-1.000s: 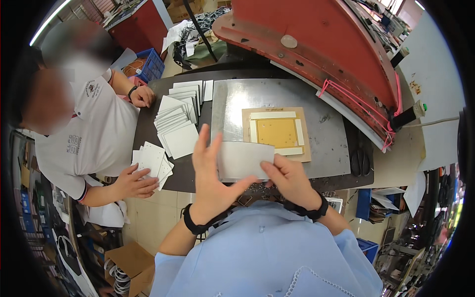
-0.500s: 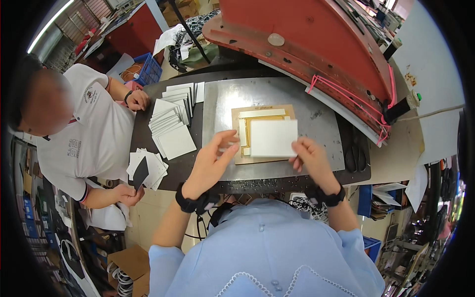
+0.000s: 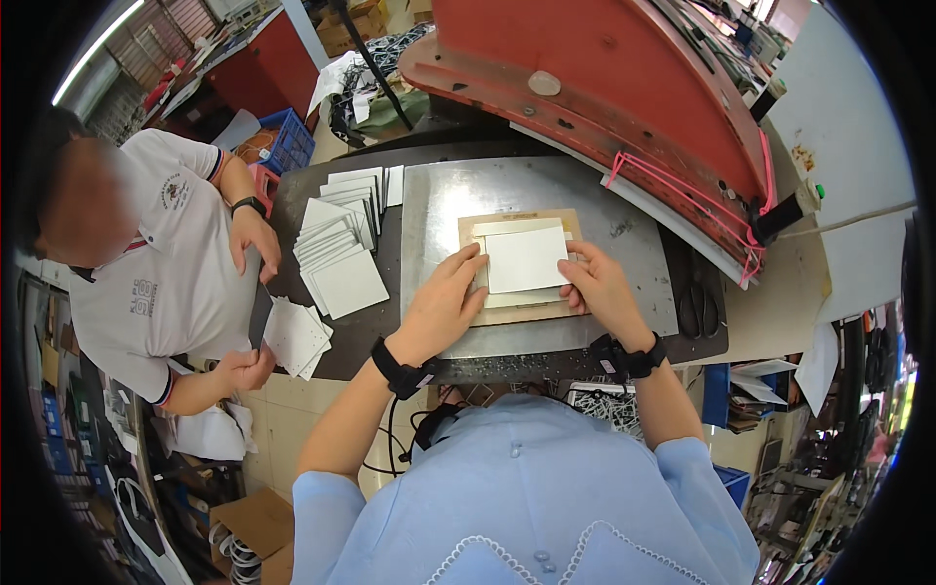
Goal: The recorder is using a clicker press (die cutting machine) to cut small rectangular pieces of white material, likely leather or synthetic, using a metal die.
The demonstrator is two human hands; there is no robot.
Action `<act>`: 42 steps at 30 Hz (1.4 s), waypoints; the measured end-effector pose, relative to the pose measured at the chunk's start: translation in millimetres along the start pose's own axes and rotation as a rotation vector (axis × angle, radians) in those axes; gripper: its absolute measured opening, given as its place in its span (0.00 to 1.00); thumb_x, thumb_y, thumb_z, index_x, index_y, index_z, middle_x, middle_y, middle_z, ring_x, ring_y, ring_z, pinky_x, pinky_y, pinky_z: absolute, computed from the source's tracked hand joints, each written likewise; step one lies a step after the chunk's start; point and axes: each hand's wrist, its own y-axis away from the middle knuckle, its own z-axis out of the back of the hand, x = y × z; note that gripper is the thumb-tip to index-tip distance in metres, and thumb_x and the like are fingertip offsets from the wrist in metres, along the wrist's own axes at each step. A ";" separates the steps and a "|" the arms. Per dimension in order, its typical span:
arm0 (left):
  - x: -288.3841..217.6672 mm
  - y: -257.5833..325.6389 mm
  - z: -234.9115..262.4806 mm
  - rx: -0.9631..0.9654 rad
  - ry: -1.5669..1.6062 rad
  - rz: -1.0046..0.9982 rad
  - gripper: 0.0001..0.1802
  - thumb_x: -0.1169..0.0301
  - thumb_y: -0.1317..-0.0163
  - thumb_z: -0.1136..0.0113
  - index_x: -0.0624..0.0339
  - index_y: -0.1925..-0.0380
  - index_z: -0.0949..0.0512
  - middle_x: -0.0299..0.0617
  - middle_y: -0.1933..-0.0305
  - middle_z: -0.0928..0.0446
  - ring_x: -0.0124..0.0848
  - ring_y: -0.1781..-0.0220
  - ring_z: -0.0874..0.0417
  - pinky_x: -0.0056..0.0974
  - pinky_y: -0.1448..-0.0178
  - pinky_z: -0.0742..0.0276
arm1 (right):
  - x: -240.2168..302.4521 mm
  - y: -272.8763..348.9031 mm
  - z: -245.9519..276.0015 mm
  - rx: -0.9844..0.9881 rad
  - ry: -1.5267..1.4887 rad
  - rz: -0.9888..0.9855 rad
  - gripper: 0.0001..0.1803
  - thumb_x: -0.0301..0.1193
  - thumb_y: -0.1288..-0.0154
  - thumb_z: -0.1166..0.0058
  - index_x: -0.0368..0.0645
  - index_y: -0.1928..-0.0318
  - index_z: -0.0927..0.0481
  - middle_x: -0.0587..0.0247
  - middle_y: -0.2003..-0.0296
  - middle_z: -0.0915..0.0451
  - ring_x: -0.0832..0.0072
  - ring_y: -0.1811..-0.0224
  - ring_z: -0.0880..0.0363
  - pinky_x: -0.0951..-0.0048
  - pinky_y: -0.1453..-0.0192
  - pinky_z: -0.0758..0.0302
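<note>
A white rectangular card (image 3: 526, 258) lies over a tan board (image 3: 522, 315) that carries pale strips and a frame, now mostly covered. At the card's left edge is my left hand (image 3: 448, 295), its bent fingertips and thumb against the edge. My right hand (image 3: 603, 288) pinches the right edge between thumb and fingers. The board rests on a grey metal plate (image 3: 439, 200). To the left, several white cards (image 3: 349, 281) are fanned out in an overlapping stack on the dark table.
A co-worker (image 3: 175, 253) at the left holds a dark card (image 3: 260, 314) above a loose pile of white cards (image 3: 295, 336). Scissors (image 3: 698, 312) lie to my right. Beyond the plate, a large red machine part (image 3: 585, 88) with a pink cord (image 3: 682, 193) slants overhead.
The white card has shifted slightly left onto the board, covering the frame. My left hand has come in to its left edge. The co-worker's other hand has moved down to the dark card.
</note>
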 end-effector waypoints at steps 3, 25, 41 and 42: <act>2.1 -1.8 -2.2 0.012 -0.030 -0.004 0.22 0.68 0.34 0.44 0.62 0.40 0.29 0.53 0.33 0.33 0.50 0.35 0.29 0.44 0.36 0.29 | 0.1 -3.7 1.3 0.000 0.055 -0.006 0.23 0.35 0.28 0.49 0.34 0.38 0.30 0.66 0.75 0.23 0.86 0.79 0.28 0.83 0.79 0.31; -12.3 -3.6 -3.5 0.042 -0.228 -0.024 0.27 0.64 0.37 0.40 0.62 0.39 0.30 0.55 0.28 0.39 0.52 0.37 0.29 0.48 0.37 0.29 | -10.2 6.7 4.4 -0.193 0.872 0.596 0.18 0.30 0.36 0.43 0.38 0.46 0.23 0.53 0.42 0.26 0.53 0.41 0.28 0.58 0.42 0.28; -0.1 -7.0 6.3 0.134 -0.291 -0.147 0.27 0.67 0.38 0.38 0.61 0.40 0.29 0.45 0.32 0.31 0.53 0.33 0.32 0.47 0.34 0.28 | -18.6 3.6 1.2 -0.191 0.893 0.718 0.21 0.29 0.34 0.47 0.35 0.42 0.27 0.49 0.40 0.27 0.51 0.41 0.29 0.57 0.37 0.30; 0.3 -6.9 5.7 0.138 -0.285 -0.148 0.28 0.66 0.39 0.37 0.61 0.39 0.29 0.46 0.32 0.32 0.54 0.33 0.33 0.47 0.34 0.29 | -22.4 4.2 1.7 -0.188 0.939 0.740 0.21 0.29 0.34 0.47 0.35 0.41 0.27 0.50 0.40 0.27 0.51 0.41 0.29 0.56 0.37 0.30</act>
